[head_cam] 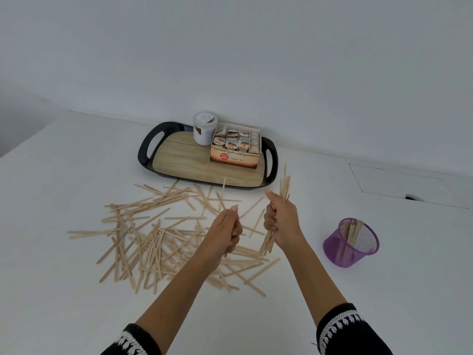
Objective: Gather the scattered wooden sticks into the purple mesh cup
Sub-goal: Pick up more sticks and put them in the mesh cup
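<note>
The job is sitting at an early stage, judging by the layout. The purple mesh cup [351, 242] is standing toward the right side of the desk [409, 278], already holding a few wooden sticks upright inside it. The right hand [281, 221] is gripping a thick bundle of sticks [284, 188], its fingers clamped round them, the bundle held roughly upright between the pile and the cup. The left hand [227, 230] is holding a single stick [223, 193], its fingers curled round it. By far the larger share, the scattered sticks [153, 239], is lying crisscrossed over the middle and left of the desk, many overlapping.

Room for moving looks generous: the bare stretch of desk between the right hand and the cup is offering a free path. At the far edge, against the wall, a black-rimmed tray [143, 152] is carrying a white jar [204, 129] and a tea box [235, 149]; the farthest sticks are lying just beside its near rim. The left edge of the desk is running well apart from the pile.
</note>
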